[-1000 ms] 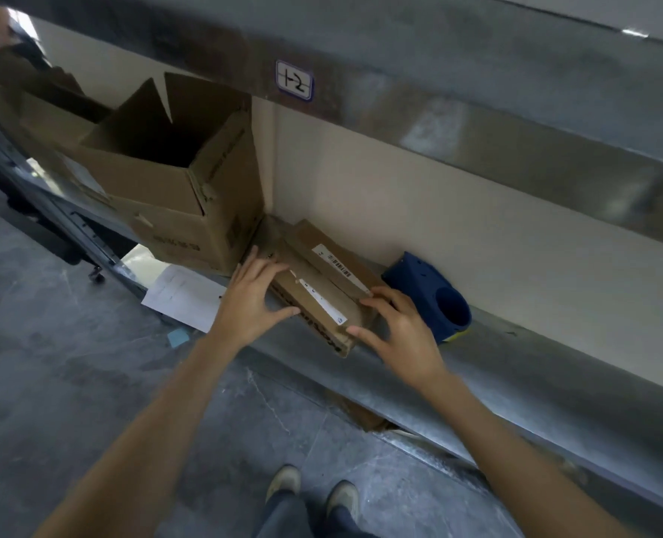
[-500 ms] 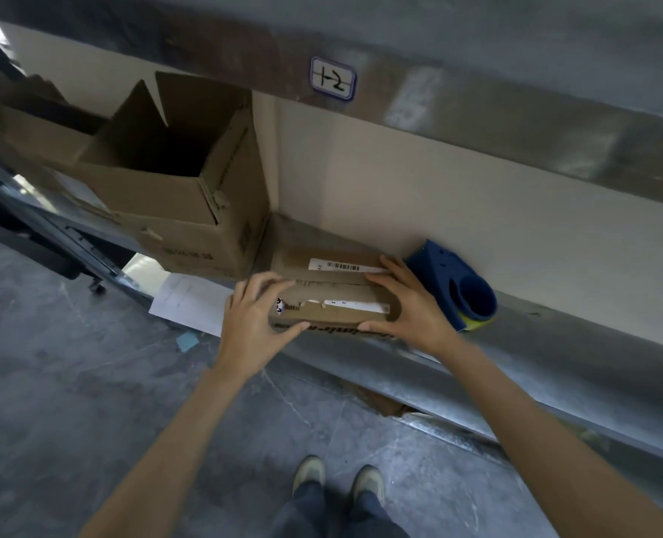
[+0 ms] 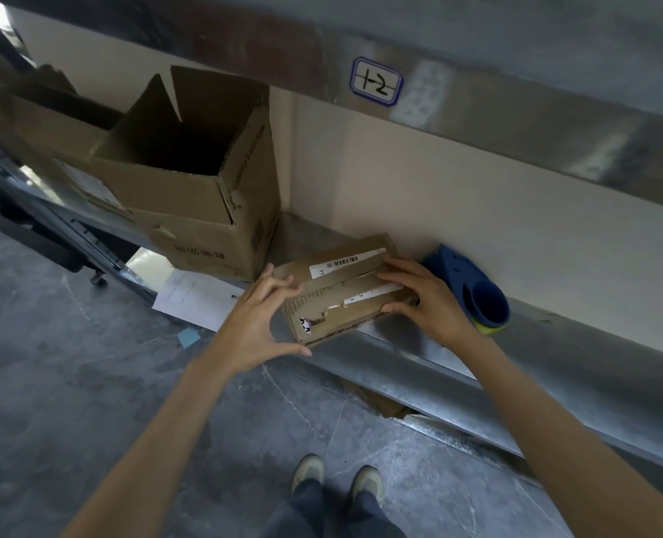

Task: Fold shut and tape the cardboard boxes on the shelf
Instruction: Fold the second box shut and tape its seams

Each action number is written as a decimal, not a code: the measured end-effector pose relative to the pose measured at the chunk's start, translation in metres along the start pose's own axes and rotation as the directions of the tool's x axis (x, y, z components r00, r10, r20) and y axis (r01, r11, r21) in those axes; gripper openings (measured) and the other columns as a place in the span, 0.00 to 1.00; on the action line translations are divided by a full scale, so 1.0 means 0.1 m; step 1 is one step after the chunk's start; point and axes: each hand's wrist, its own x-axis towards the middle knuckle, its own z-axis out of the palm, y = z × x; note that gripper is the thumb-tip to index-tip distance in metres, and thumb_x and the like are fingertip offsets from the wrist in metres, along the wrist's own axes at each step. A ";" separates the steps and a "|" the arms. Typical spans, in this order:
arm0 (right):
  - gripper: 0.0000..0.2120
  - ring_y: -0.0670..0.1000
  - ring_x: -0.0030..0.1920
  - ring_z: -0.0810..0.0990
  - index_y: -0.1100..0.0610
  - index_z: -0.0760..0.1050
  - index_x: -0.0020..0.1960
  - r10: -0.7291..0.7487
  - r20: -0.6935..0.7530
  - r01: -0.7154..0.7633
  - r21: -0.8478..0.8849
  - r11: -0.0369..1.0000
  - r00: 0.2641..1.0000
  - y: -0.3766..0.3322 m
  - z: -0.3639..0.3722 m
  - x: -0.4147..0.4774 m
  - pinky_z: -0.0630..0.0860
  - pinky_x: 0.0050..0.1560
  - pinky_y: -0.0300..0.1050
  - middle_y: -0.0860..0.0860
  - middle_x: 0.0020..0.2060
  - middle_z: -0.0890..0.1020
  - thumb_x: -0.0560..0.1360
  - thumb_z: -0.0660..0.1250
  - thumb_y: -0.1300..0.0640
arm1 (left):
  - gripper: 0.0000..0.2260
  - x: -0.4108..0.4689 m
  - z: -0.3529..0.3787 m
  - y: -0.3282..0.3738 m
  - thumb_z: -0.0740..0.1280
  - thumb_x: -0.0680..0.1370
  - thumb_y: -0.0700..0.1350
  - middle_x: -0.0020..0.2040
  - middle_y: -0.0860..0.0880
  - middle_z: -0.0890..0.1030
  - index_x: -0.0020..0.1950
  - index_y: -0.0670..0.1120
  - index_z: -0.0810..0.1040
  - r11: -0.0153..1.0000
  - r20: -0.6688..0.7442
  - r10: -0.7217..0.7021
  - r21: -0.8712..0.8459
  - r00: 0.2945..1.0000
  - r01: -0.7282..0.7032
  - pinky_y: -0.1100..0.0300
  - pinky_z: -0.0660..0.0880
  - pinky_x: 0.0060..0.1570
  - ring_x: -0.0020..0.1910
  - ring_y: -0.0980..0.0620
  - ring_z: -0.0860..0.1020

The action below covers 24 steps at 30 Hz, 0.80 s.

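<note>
The small box [image 3: 341,293] lay between your hands on the front lip of the shelf [image 3: 419,343], with its long axis running from hand to hand. Your left hand [image 3: 256,324] spanned the left end, thumb at the near corner and bent fingers at the far corner. Your right hand [image 3: 425,299] pressed flat on the right end, fingers straight. Neither hand was nearer.

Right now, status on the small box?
Left grip holds small box at its left end; right grip presses flat on top. Flaps down, box at shelf's front edge. Blue object close beside right grip; large box stands open.
</note>
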 end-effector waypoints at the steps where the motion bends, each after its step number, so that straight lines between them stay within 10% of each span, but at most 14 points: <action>1: 0.24 0.48 0.74 0.63 0.53 0.75 0.68 -0.002 0.001 0.002 -0.019 1.000 1.000 0.00 0.00 0.01 0.61 0.74 0.45 0.44 0.72 0.66 0.72 0.74 0.56 | 0.45 -0.02 -0.01 0.00 0.74 0.61 0.70 0.73 0.55 0.65 0.73 0.52 0.70 1.000 0.008 0.010 0.029 1.000 -0.010 0.38 0.64 0.72 0.79 0.53 0.53; 8: 0.18 0.49 0.70 0.67 0.55 0.76 0.67 0.011 -0.111 -0.020 -0.083 0.996 0.994 -0.04 0.00 0.03 0.66 0.70 0.45 0.50 0.71 0.71 0.77 0.69 0.56 | 0.30 -0.17 0.13 0.06 0.78 0.67 0.57 0.73 0.51 0.67 0.67 0.52 0.76 0.997 -0.188 0.001 0.074 0.982 0.013 0.51 0.71 0.62 0.65 0.50 0.67; 14: 0.26 0.46 0.68 0.69 0.49 0.71 0.71 0.051 0.086 -0.050 -0.020 0.999 0.995 -0.06 0.00 -0.10 0.68 0.70 0.49 0.46 0.69 0.72 0.76 0.63 0.39 | 0.28 -0.23 0.40 0.30 0.79 0.67 0.50 0.64 0.50 0.71 0.65 0.45 0.78 0.993 -0.335 -0.093 -0.099 0.937 0.063 0.66 0.70 0.65 0.65 0.55 0.70; 20: 0.42 0.43 0.72 0.63 0.44 0.62 0.76 -0.009 0.229 -0.003 0.051 0.999 0.973 -0.06 0.02 -0.30 0.62 0.72 0.41 0.46 0.73 0.65 0.66 0.68 0.31 | 0.32 -0.24 0.68 0.56 0.81 0.67 0.48 0.72 0.49 0.67 0.69 0.46 0.76 0.957 -0.323 -0.204 -0.263 0.924 0.119 0.52 0.81 0.55 0.71 0.52 0.67; 24: 0.44 0.40 0.72 0.58 0.48 0.62 0.76 -0.085 0.210 0.084 0.013 0.996 0.974 0.03 -0.01 -0.38 0.59 0.73 0.38 0.51 0.74 0.64 0.66 0.78 0.47 | 0.33 -0.24 0.85 0.75 0.80 0.67 0.49 0.74 0.52 0.66 0.70 0.48 0.74 0.948 -0.355 -0.250 -0.279 0.901 0.153 0.49 0.81 0.56 0.72 0.57 0.66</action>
